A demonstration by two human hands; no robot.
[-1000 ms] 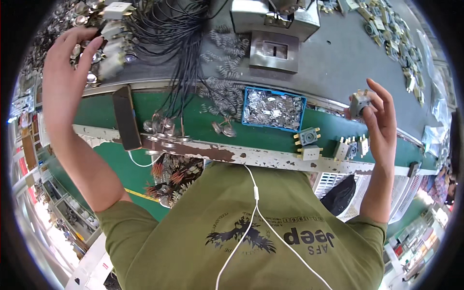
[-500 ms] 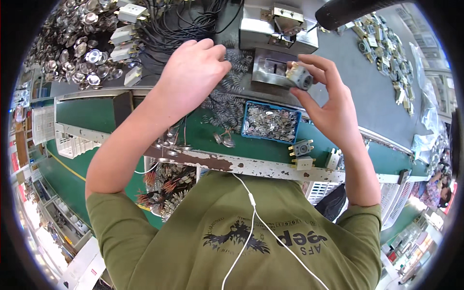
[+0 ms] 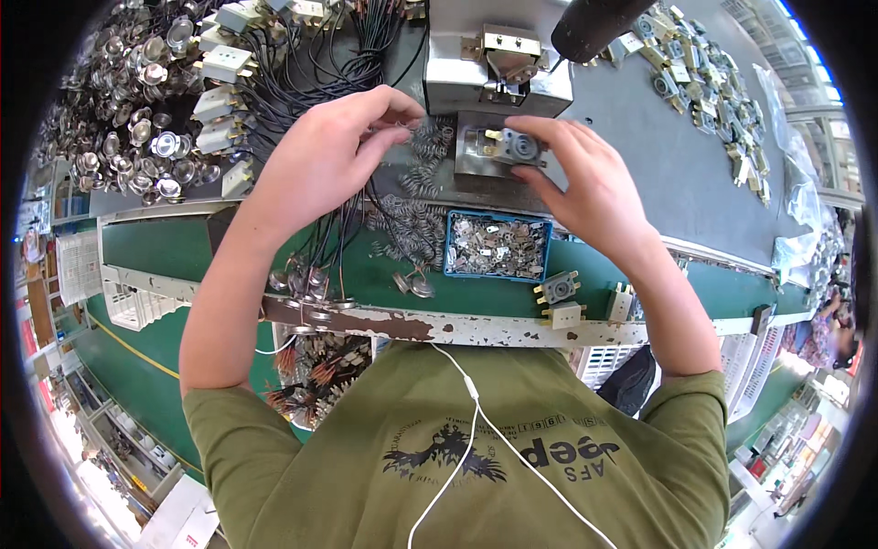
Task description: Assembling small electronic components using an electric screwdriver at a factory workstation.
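My right hand (image 3: 585, 169) grips a grey plastic block with brass terminals (image 3: 519, 146) between thumb and fingers, its round recess facing up. It is right over a metal fixture block (image 3: 471, 163), partly covering it; whether they touch I cannot tell. My left hand (image 3: 334, 146) is beside a pile of small coil springs (image 3: 425, 165), thumb and fingertips drawn together at its edge. What lies between those fingertips is too small to make out. Toward me from the fixture, a blue tray (image 3: 447, 242) holds small metal tabs (image 3: 498, 245).
A steel press-like fixture (image 3: 498, 87) stands behind, with a dark cylindrical tool (image 3: 594, 27) over it. Left are metal cups (image 3: 165, 145) and black wires (image 3: 352, 82); right, piled blocks (image 3: 704, 87). Loose blocks (image 3: 558, 288) lie near the chipped front edge (image 3: 457, 328).
My right hand has brought the grey block left, over the fixture block, and turned it recess up. My left hand has turned, bringing its thumb and fingertips into view by the springs.
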